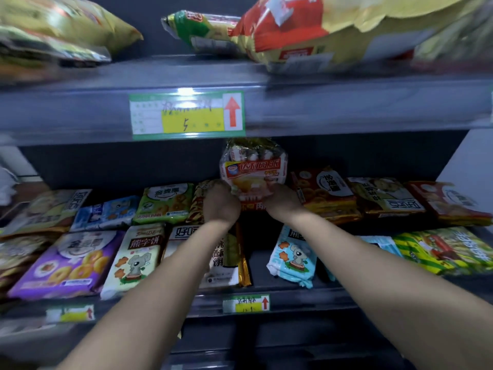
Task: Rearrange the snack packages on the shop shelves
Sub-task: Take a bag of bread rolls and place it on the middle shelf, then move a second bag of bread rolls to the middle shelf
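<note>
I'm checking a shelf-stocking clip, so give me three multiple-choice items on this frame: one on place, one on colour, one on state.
1. Where is the red-banded cake pack?
A. top shelf
B. held up at the back of the middle shelf
C. on the floor

2. What colour is the arrow on the big price tag?
A. red
B. blue
C. black

3. How is the cake pack held?
A. left hand alone
B. by nobody
C. both hands

Key: 1 B, it stands upright below the tagged shelf edge; 2 A, the arrow shows red; 3 C, left hand and right hand grip its lower corners.
</note>
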`<state>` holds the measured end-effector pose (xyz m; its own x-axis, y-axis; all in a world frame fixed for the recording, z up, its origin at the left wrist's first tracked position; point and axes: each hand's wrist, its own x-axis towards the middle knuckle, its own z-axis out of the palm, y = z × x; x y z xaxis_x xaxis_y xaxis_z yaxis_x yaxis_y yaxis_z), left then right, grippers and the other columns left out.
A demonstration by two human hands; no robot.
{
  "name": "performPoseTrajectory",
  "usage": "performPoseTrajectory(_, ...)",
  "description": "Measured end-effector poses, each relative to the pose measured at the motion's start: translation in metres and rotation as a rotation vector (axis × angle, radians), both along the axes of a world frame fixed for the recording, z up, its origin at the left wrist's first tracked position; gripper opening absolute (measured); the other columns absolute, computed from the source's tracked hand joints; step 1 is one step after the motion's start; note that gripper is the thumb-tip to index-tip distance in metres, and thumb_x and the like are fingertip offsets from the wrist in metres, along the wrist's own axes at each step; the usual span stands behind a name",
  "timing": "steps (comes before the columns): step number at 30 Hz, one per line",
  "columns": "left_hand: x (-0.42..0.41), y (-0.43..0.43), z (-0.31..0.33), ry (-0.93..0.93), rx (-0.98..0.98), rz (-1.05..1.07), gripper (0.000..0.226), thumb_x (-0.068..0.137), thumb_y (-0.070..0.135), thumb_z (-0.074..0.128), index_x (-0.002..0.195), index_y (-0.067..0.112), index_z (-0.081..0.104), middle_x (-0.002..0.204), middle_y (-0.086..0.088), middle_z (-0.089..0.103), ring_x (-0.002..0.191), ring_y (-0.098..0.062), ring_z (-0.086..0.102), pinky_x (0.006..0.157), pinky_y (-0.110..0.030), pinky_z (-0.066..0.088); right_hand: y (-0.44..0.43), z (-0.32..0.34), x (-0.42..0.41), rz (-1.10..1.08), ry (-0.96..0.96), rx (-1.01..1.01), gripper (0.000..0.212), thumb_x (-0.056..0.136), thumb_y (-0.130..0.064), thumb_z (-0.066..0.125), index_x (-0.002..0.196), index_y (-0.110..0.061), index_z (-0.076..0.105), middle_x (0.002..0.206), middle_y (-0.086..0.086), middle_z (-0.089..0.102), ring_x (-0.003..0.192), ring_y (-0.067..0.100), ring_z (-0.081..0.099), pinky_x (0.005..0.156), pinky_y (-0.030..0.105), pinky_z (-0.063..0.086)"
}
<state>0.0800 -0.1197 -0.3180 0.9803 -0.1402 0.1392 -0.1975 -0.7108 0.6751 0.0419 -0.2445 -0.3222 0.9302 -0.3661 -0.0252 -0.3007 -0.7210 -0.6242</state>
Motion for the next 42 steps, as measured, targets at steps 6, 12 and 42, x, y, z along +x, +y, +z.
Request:
performPoseTrajectory(6, -0.065, 0.018, 0.034, -0.009, 0.136, -0.082, 0.022, 0.087, 0.005, 0.049, 0.101, 0.005, 0.066, 0.102, -0.016, 0.068, 0.096, -0.033, 0.064, 0.066, -0.027, 0.042, 0.019, 0.033, -0.056, 0.081, 0.003, -0.075, 0.03, 0.093, -0.019, 0.049, 0.118, -0.008, 0.061, 0.123, 0.012, 0.062, 0.11, 0.029, 0.058, 0.087, 0.028, 0.046)
performPoseTrajectory(12, -0.143, 0.031, 0.068, -0.009, -0.004, -0.054, 0.024, 0.086, 0.008, 0.053, 0.109, 0.006, 0.062, 0.107, -0.013, 0.066, 0.1, -0.031, 0.061, 0.078, -0.03, 0.046, 0.026, 0.068, -0.134, 0.053, -0.098, 0.101, 0.031, 0.089, -0.024, 0.061, 0.117, -0.01, 0.062, 0.117, 0.007, 0.065, 0.105, 0.023, 0.06, 0.082, 0.028, 0.047)
performPoseTrajectory(42, -0.203, -0.019, 0.314, -0.296, -0.41, -0.346, 0.017, 0.087, 0.013, 0.061, 0.101, 0.007, 0.065, 0.092, -0.008, 0.068, 0.081, -0.021, 0.063, 0.082, -0.038, 0.055, -0.027, 0.313, -0.212, -0.141, -0.604, -0.084, 0.028, 0.085, -0.017, 0.061, 0.11, -0.006, 0.066, 0.111, 0.01, 0.068, 0.105, 0.024, 0.061, 0.084, 0.028, 0.044)
